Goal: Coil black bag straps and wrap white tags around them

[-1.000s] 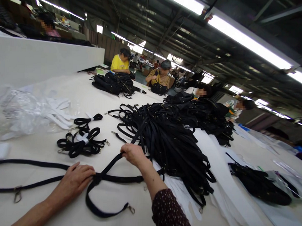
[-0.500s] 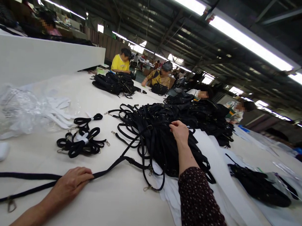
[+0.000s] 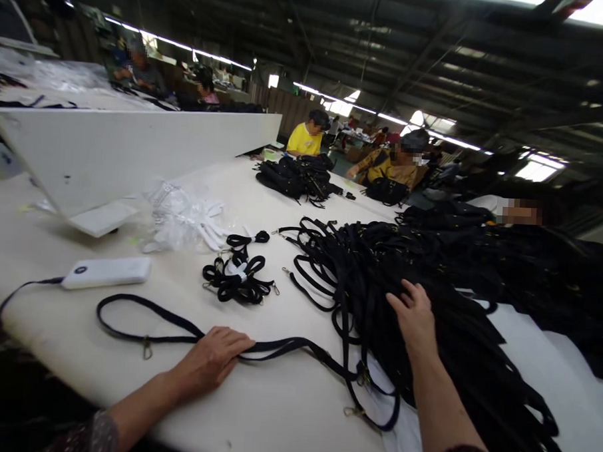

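Observation:
My left hand rests on the white table, closed over a long black strap. A loop of that strap with a metal clasp lies left of the hand; the other end runs right towards the pile. Over a large pile of black straps is my right hand, its fingers apart and nothing seen in them. Whether it touches the pile I cannot tell. Between and beyond my hands sit bundled black straps wrapped with white bands.
A white power bank with a cable lies at the left. Clear plastic wrapping with white strips is near a white partition. White sheets lie under the pile. Across the table, co-workers sit behind black bags.
The view has swung left. My right fingers have come apart from the strap they were pinching. The strap's loop now lies fully in view, with my left hand still on it.

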The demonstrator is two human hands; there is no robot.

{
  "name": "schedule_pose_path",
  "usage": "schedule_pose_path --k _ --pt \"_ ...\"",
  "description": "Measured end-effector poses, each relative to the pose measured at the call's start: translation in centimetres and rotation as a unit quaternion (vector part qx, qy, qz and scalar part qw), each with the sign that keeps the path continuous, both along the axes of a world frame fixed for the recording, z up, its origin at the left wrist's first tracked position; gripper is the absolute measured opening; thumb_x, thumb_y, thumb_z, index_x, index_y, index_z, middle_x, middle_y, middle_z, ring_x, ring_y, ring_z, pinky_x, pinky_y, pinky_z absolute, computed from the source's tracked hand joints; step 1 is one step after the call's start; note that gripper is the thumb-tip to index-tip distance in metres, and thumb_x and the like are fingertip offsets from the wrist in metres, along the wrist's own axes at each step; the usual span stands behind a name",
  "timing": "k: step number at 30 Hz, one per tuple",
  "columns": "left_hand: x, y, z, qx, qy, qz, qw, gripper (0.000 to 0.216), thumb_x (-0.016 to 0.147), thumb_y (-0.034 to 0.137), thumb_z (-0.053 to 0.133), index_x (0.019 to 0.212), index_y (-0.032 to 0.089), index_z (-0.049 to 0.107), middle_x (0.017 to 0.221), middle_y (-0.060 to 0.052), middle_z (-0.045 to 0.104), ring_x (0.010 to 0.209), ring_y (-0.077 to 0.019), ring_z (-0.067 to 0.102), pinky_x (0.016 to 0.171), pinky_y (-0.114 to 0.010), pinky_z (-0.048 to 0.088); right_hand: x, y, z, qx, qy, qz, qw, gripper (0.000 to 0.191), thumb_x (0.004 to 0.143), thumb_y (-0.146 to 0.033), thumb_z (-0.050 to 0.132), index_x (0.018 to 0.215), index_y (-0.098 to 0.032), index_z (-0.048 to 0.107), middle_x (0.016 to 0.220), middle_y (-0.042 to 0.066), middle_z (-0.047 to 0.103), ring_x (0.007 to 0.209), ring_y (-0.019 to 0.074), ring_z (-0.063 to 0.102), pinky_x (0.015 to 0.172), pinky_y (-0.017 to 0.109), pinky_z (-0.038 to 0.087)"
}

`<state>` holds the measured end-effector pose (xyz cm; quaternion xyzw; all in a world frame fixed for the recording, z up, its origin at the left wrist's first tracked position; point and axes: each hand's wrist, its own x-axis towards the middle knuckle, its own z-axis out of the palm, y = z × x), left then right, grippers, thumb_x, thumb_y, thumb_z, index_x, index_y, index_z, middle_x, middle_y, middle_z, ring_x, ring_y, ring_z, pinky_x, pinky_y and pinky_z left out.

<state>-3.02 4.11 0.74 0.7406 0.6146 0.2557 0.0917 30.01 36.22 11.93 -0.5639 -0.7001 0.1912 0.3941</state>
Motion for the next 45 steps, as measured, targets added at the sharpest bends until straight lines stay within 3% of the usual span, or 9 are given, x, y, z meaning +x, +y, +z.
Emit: schedule_pose_path --k 3,7,11,14,19,28,35,40,45 --pt "-1.0 -0.6 0.2 -0.021 0.02 0.002 1.0 0.059 0.087 0.012 0.05 0.143 0.03 0.042 0.136 -0.006 0.062 0.124 -0.0231 0.056 0.109 -0.048 0.04 -1.5 -2.3 -1.8 -0.057 -0.042 0.085 0.994 0.059 0.074 -0.044 0.065 0.129 -0.02 0.06 0.157 0.014 0.03 0.112 0.028 0.065 0.098 0.041 0.052" --pt "-4.3 -2.3 -0.8 -0.036 0.072 0.031 0.996 0.059 0.09 0.024 0.053 0.146 0.035 0.037 0.145 -0.003 0.056 0.133 -0.0247 0.05 0.114 -0.052 0.032 -2.3 -5.9 -3.0 -0.161 -0.137 0.193 0.958 0.039 0.079 -0.036 0.061 0.114 -0.02 0.07 0.118 0.008 0.07 0.099 0.0221 0.069 0.095 0.036 0.052" --pt "-7.9 -3.7 -3.5 -0.019 0.117 0.093 0.989 0.062 0.089 0.04 0.057 0.147 0.038 0.035 0.145 -0.003 0.056 0.131 -0.0267 0.053 0.112 -0.05 0.032 -3.1 -10.4 -4.0 -0.19 -0.203 0.296 0.914 0.034 0.084 -0.036 0.06 0.111 -0.02 0.071 0.109 0.007 0.073 0.1 0.0219 0.067 0.093 0.033 0.05" --pt "-9.3 -4.1 -4.8 -0.003 0.13 0.114 0.985 0.062 0.087 0.046 0.058 0.145 0.037 0.04 0.14 -0.005 0.06 0.127 -0.0298 0.056 0.111 -0.051 0.033 -3.9 -13.4 -5.0 -0.156 -0.272 0.324 0.892 0.024 0.082 -0.033 0.063 0.1 -0.02 0.073 0.11 0.008 0.071 0.11 0.0239 0.062 0.1 0.035 0.044" --pt "-11.8 -4.5 -5.4 -0.01 0.145 0.113 0.983 0.047 0.09 0.04 0.054 0.137 0.034 0.051 0.129 -0.006 0.068 0.121 -0.0294 0.06 0.111 -0.056 0.03 -3.8 -15.7 -4.9 -0.132 -0.282 0.302 0.901 0.017 0.082 -0.021 0.06 0.095 -0.022 0.07 0.1 0.004 0.072 0.097 0.0194 0.065 0.088 0.028 0.046" --pt "-17.2 -7.7 -7.4 -0.013 0.103 0.14 0.985 0.035 0.093 0.033 0.046 0.122 0.044 0.061 0.114 0.004 0.073 0.108 -0.0249 0.064 0.108 -0.053 0.037 3.6 -13.5 1.5 -0.182 -0.151 0.204 0.95 0.025 0.084 -0.038 0.056 0.1 -0.024 0.07 0.069 -0.003 0.064 0.06 0.0137 0.059 0.061 0.023 0.046" --pt "-15.0 -7.4 -4.4 -0.029 0.106 0.143 0.984 0.034 0.091 0.034 0.052 0.12 0.04 0.066 0.117 0.001 0.071 0.112 -0.0242 0.063 0.108 -0.043 0.04 10.8 -12.1 2.1 -0.212 -0.171 0.097 0.957 0.041 0.079 -0.053 0.059 0.104 -0.023 0.07 0.056 -0.003 0.057 0.055 0.016 0.057 0.055 0.025 0.043" --pt "-13.7 -7.0 -2.8 -0.024 0.093 0.156 0.983 0.037 0.089 0.027 0.052 0.123 0.035 0.065 0.12 -0.001 0.07 0.114 -0.024 0.063 0.108 -0.043 0.042 11.8 -11.7 0.8 -0.218 -0.22 0.094 0.946 0.044 0.075 -0.06 0.058 0.101 -0.027 0.072 0.058 -0.001 0.062 0.055 0.0182 0.059 0.058 0.028 0.045" --pt "-13.1 -7.9 -1.4 -0.043 0.071 0.148 0.985 0.058 0.087 0.03 0.057 0.143 0.034 0.044 0.136 -0.003 0.063 0.123 -0.0255 0.058 0.107 -0.042 0.043 12.1 -11.0 0.0 -0.218 -0.233 0.078 0.945 0.047 0.073 -0.063 0.059 0.103 -0.03 0.073 0.054 0.0 0.062 0.052 0.0202 0.059 0.052 0.029 0.044"
